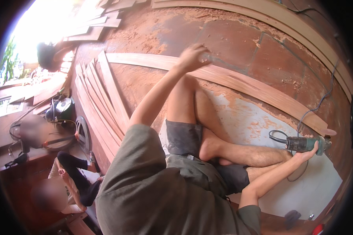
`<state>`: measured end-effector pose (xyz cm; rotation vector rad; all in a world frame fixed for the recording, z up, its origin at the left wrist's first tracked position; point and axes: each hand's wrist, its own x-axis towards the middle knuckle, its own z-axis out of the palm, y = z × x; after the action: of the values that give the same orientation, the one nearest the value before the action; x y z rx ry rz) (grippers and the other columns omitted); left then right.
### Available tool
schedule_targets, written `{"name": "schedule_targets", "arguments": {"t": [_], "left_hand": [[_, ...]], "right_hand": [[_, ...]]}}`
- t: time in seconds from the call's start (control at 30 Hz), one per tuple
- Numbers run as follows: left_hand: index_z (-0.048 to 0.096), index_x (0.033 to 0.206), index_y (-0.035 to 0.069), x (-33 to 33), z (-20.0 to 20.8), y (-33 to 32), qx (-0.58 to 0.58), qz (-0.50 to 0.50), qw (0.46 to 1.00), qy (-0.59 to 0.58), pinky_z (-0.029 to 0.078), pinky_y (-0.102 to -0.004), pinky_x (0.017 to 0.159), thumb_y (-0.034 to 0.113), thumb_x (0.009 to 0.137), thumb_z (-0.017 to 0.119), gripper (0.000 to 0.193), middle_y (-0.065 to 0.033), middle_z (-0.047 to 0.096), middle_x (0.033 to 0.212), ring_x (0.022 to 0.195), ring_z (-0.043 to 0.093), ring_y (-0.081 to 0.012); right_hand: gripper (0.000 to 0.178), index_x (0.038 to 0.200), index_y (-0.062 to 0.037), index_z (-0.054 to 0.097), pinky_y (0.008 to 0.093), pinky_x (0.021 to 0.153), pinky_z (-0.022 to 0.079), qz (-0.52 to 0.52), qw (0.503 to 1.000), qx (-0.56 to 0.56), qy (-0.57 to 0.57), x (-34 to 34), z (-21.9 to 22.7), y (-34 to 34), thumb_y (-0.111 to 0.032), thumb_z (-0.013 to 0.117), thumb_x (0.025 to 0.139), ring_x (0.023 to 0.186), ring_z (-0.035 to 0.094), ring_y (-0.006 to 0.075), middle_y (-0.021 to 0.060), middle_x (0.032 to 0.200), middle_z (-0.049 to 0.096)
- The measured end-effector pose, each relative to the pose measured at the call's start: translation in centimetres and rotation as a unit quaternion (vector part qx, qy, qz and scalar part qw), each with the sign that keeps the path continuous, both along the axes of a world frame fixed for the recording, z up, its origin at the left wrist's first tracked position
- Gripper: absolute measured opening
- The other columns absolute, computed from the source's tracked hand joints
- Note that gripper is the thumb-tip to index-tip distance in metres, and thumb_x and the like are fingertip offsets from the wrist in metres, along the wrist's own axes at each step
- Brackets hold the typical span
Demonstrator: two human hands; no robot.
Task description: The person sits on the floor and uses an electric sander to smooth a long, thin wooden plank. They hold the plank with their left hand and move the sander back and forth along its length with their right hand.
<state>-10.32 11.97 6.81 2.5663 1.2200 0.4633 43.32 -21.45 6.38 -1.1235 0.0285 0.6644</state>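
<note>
My right hand (307, 155) is wrapped round the body of a green and black corded angle grinder (300, 144), held beside my right knee, near the end of a long wooden plank (231, 80). A small round pinkish disc (330, 132) shows by the tool's head; whether it is fixed to the tool I cannot tell. My left hand (194, 58) is raised over the same plank, its fingers bent and smeared by motion. Whether anything is in them cannot be made out. The plank runs across the floor in front of my crossed legs.
Several narrow boards (100, 94) lie fanned out at my left. More long boards (262, 13) line the far side, and sawdust (153, 41) covers the tiles. A pale sheet (278, 192) lies under my legs. The tool's cord (329, 94) trails at right. Another person (72, 184) sits at lower left.
</note>
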Motion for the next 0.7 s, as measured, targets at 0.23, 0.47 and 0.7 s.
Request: {"name": "schedule_targets", "arguments": {"t": [0.23,0.47,0.7], "left_hand": [[0.037,0.151,0.001,-33.0,-4.5,-18.1,0.039,0.526,0.773,0.353,0.020,-0.0530,0.122,0.058,0.087,0.067,0.090,-0.0234,0.039,0.156,0.149,0.030,-0.0386],[0.029,0.156,0.005,-39.3,-6.8,-31.6,-0.130,0.722,0.661,0.160,0.036,-0.0531,0.114,0.055,0.078,0.078,0.105,-0.0308,0.046,0.143,0.139,0.038,-0.0467],[0.033,0.155,0.007,-42.0,-3.2,-32.9,0.000,0.739,0.668,0.091,0.038,-0.0534,0.112,0.049,0.078,0.080,0.099,-0.0310,0.046,0.142,0.135,0.042,-0.0465]], "right_hand": [[0.034,0.106,0.0028,0.061,0.0390,0.092,0.051,0.024,0.999,-0.024,0.005,-0.5,-1.8,-0.5,-0.030,0.061,0.095,0.095,0.063,0.0245,0.0113,0.099,0.064],[0.038,0.107,0.0052,0.061,0.0408,0.091,0.053,0.038,0.999,-0.020,-0.021,0.2,-1.1,0.5,-0.030,0.063,0.093,0.094,0.065,0.0282,0.0136,0.100,0.067],[0.034,0.101,0.0045,0.063,0.0433,0.083,0.057,0.045,0.993,-0.026,-0.105,1.6,-0.6,-0.6,-0.028,0.066,0.090,0.090,0.068,0.0306,0.0159,0.097,0.069]]}}
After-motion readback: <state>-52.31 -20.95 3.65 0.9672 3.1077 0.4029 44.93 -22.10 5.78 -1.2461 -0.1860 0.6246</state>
